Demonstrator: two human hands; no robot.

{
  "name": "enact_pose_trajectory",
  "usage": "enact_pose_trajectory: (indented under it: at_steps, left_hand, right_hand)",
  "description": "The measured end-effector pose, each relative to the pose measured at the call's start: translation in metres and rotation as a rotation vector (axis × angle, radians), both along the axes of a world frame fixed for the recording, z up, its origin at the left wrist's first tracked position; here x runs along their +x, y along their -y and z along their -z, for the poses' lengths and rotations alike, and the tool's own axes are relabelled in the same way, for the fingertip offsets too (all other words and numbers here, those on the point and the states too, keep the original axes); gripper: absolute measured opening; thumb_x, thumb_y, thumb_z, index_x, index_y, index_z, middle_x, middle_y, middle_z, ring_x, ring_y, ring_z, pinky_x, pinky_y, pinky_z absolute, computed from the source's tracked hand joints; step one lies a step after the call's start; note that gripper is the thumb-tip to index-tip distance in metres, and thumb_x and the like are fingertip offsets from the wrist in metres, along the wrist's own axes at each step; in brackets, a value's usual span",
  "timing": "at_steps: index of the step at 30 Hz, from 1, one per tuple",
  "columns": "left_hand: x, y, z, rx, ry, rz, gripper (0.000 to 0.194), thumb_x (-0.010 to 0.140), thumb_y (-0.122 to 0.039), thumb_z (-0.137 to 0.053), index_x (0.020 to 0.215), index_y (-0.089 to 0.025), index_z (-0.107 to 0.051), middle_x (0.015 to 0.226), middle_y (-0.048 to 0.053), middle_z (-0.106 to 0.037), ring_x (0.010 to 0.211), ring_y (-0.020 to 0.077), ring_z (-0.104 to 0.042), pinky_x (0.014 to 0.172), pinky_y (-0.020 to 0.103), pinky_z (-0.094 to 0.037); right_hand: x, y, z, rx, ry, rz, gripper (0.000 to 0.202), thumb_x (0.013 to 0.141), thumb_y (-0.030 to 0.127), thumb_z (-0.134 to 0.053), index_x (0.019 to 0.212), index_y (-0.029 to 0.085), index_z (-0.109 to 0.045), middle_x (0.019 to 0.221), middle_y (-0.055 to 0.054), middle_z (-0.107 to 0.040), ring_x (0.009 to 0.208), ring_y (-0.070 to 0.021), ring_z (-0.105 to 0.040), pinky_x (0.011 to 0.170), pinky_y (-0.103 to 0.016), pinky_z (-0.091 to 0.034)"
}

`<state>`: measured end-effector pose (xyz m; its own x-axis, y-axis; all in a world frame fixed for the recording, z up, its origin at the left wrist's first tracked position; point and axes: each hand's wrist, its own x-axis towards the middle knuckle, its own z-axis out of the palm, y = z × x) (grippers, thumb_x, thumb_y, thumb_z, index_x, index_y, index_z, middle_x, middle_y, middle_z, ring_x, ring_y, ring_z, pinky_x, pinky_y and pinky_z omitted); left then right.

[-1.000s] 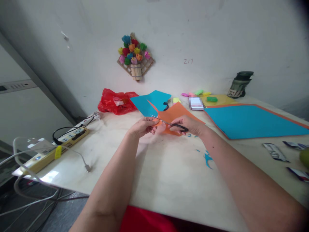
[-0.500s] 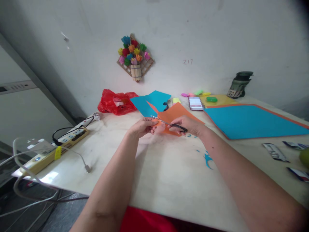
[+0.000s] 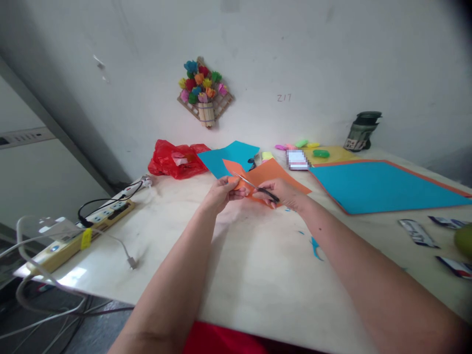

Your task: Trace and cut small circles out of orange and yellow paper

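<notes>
Orange paper (image 3: pixel 277 171) over the counter (image 3: pixel 254 280), spread out at twelve o'clock from the right hand (image 3: pixel 279 191), clamped near its left end in the grip of the left hand (image 3: pixel 221 193), with a pointed flap (image 3: pixel 232 166) rising toward eleven. And watch that right hand's grip: closed round the dark handles of the scissors (image 3: pixel 264 191), sitting at three from its partner. One line to follow: long axis running from handles at four to tips at ten, blades laid across the paper, tips just beside the left thumb. Nearer to those tips, the left hand. Blade gap? Too fine to tell.
</notes>
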<state>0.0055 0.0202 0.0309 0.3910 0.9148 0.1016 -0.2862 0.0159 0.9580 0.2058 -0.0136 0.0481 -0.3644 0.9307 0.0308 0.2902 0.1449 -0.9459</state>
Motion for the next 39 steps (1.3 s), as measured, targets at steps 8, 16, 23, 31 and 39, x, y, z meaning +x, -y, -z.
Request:
enact_pose_trajectory:
  at_steps: [8,16,23,31,39]
  left_hand:
    - [0.002,-0.002,0.002,-0.032,0.034,-0.041,0.016,0.073,-0.022,-0.063,0.083,-0.011,-0.055,0.067,0.007,-0.066,0.058,0.0140,-0.064,0.059,0.024,-0.052]
    - [0.005,0.003,-0.003,0.042,0.052,-0.039,0.019,0.072,-0.022,-0.065,0.082,-0.010,-0.055,0.076,0.009,-0.066,0.077,0.0204,-0.066,0.073,0.031,-0.051]
    - [0.007,0.002,-0.001,0.060,0.041,0.007,0.022,0.071,-0.027,-0.066,0.082,-0.011,-0.056,0.078,0.009,-0.066,0.077,0.0198,-0.066,0.067,0.027,-0.051]
    - [0.010,0.008,-0.005,0.076,-0.006,0.006,0.025,0.069,-0.031,-0.067,0.081,-0.012,-0.057,0.080,0.010,-0.066,0.076,0.0196,-0.065,0.065,0.027,-0.049]
    - [0.008,0.008,-0.005,0.113,-0.064,-0.029,0.027,0.069,-0.035,-0.067,0.080,-0.012,-0.060,0.084,0.010,-0.066,0.077,0.0187,-0.064,0.065,0.025,-0.048]
  right_hand:
    - [-0.001,-0.001,0.005,0.029,-0.044,-0.012,0.032,0.064,0.045,-0.065,0.068,0.014,-0.060,0.047,0.003,-0.049,0.036,-0.0048,-0.039,0.038,-0.020,-0.030]
    - [-0.001,0.001,0.003,0.011,-0.061,-0.035,0.034,0.067,0.048,-0.062,0.064,0.015,-0.056,0.050,0.003,-0.049,0.037,-0.0048,-0.040,0.038,-0.019,-0.031]
    - [-0.002,0.001,0.002,0.017,-0.058,-0.044,0.035,0.068,0.047,-0.061,0.060,0.015,-0.049,0.051,0.002,-0.050,0.038,-0.0055,-0.043,0.040,-0.020,-0.034]
    - [-0.004,0.004,0.001,0.024,-0.043,-0.029,0.033,0.069,0.047,-0.060,0.064,0.016,-0.051,0.051,0.002,-0.052,0.038,-0.0064,-0.044,0.041,-0.020,-0.035]
    - [-0.006,0.005,-0.001,0.006,-0.063,-0.017,0.030,0.068,0.045,-0.061,0.067,0.015,-0.053,0.050,0.003,-0.051,0.038,-0.0057,-0.042,0.041,-0.020,-0.034]
